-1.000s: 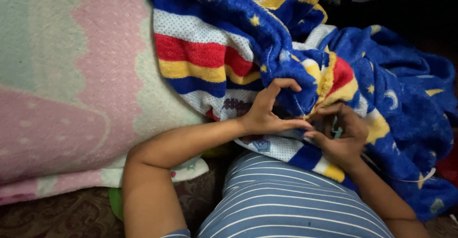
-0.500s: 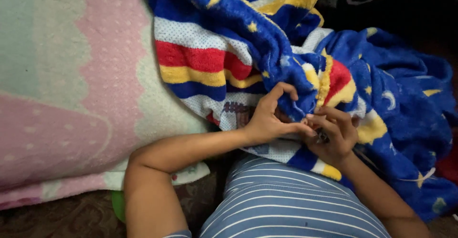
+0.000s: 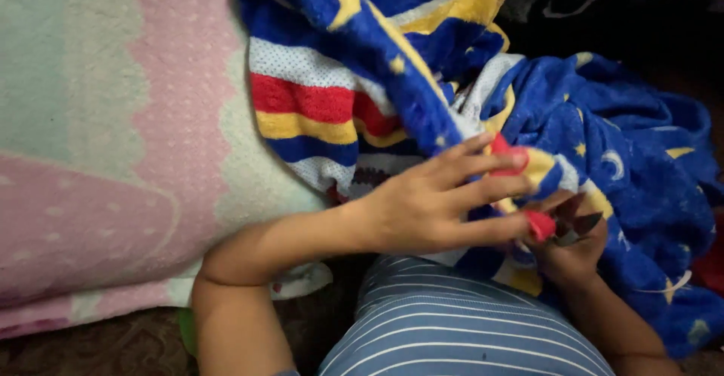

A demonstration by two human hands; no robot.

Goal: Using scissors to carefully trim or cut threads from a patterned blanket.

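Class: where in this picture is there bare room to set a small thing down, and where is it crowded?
Free: the pink and green blanket, left of the striped blue fleece. Crowded: the middle right, where the left hand and right hand work in the fleece folds.
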